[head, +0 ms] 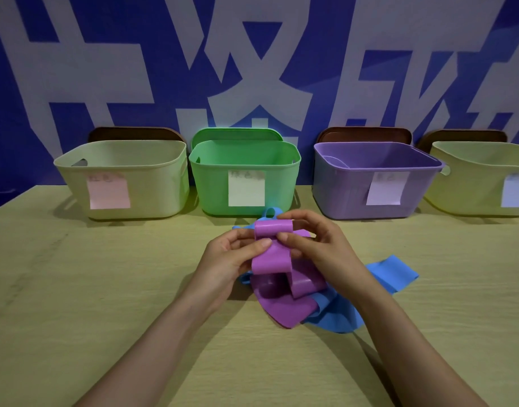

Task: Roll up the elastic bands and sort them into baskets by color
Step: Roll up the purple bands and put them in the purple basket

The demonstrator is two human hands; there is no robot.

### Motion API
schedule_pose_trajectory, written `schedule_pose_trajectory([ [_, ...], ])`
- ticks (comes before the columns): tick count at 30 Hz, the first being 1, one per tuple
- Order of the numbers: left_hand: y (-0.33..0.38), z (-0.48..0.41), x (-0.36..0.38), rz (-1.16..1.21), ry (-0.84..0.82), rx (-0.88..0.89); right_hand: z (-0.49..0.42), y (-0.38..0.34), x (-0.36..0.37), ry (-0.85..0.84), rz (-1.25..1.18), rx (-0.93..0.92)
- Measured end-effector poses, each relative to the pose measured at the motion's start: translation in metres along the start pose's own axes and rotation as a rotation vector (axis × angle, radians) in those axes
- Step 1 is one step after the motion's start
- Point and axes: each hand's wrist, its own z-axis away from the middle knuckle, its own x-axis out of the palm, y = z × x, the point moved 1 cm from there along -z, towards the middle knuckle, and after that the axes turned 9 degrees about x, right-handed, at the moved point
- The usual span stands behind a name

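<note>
It looks like a staged demonstration or recording room and not a home, because a plain wooden worktop [76,289] stands against a blue wall banner [105,39] with big pale characters, and labelled plastic baskets [123,177] stand in a neat row with paper notes [108,193].

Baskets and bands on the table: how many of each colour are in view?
Pale yellow baskets: 2
Green basket: 1
Purple basket: 1
Purple band: 1, held by the left hand and the right hand
Blue band: 1
Total: 4 baskets, 2 bands, 6 things
</note>
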Motion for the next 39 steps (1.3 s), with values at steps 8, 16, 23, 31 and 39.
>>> schedule_pose_trajectory([
  [8,-0.0009,0.0033,0.0035,0.059,0.014,-0.009,-0.0041,0.0021,-0.0025,0.023,0.191,-0.068],
  [16,0.0034,0.0041,0.0004,-0.014,0.022,0.087,0.0004,-0.0017,-0.0051,-0.012,0.089,0.007],
  [23,0.0035,0.0051,0.0041,0.038,-0.018,0.032,-0.0020,-0.0002,-0.0060,0.025,0.016,0.009],
  [31,0.0024,0.0011,0.0034,0.147,0.061,-0.048,-0.0032,0.0006,-0.0061,-0.005,0.009,-0.035],
  [39,0.0010,0.0004,0.0025,0.175,0.067,0.004,-0.0039,0.0000,-0.0048,0.006,-0.049,-0.068],
])
